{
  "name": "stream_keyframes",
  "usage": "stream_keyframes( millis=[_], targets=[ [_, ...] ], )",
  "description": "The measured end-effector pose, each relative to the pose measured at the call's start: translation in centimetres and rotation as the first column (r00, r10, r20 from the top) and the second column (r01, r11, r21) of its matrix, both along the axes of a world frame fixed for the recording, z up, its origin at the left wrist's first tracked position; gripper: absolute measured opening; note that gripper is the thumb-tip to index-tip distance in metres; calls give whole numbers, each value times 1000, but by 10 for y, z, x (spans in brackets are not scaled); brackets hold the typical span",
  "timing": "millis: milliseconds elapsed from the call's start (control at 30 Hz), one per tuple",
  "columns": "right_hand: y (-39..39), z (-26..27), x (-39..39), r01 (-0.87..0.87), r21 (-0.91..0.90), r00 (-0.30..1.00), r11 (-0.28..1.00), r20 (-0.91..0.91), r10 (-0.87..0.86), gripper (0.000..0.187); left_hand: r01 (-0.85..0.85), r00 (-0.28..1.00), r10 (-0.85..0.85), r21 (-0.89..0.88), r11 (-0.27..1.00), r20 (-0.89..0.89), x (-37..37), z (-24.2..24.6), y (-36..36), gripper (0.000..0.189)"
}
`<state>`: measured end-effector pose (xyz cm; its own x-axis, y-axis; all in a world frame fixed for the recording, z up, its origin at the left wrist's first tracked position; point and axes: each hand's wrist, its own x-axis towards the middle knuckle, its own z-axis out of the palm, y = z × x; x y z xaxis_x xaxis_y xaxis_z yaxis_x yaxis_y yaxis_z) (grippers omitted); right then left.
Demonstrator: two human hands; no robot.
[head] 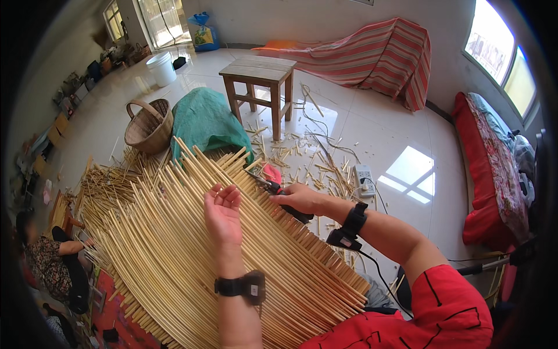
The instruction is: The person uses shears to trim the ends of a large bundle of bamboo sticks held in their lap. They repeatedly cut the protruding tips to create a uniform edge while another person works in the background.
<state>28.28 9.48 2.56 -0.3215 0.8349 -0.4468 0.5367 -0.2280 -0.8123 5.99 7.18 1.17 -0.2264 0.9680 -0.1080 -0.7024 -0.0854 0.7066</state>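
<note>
A broad panel of long, pale peeled rods (174,261) lies side by side before me, bending slightly along its length. My left hand (223,216) is above it, palm up, with the fingers loosely curled and nothing in them. In my right hand (301,198) is a pair of pruning shears (272,186) with a red and black body. Its metal blades point left over the rods near the panel's far right edge. Along that edge runs a row of short, browner rod ends (305,235). Both of my wrists wear black strapped devices.
Cut rod pieces (283,152) litter the tiled floor around a wooden stool (259,70). A green sack (207,118) and a wicker basket (150,126) stand beyond the panel. A corded power strip (365,181) lies at right. Another person (52,266) sits at left beside loose rods.
</note>
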Motion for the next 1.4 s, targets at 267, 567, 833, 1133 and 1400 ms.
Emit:
stream_keyframes(
  millis=[267,567,833,1133,1400],
  targets=[
    [1,-33,-3,-70,188,998,980,17,68,60,-5,1000,6,-28,1000,5,1,2,2,37],
    [-12,-25,9,13,-65,984,998,-178,-25,55,4,1000,-3,-9,1000,23,-1,0,0,38],
    [6,-21,16,9,-164,976,986,-215,-44,52,7,1000,-7,-10,1000,8,2,2,-1,39],
    [11,6,1,-51,-236,954,970,-299,-22,43,3,1000,-3,-12,1000,7,-2,0,0,39],
    [22,-5,2,-63,-208,953,976,-303,-3,48,6,1000,-6,4,1000,11,0,-1,0,41]
  ],
)
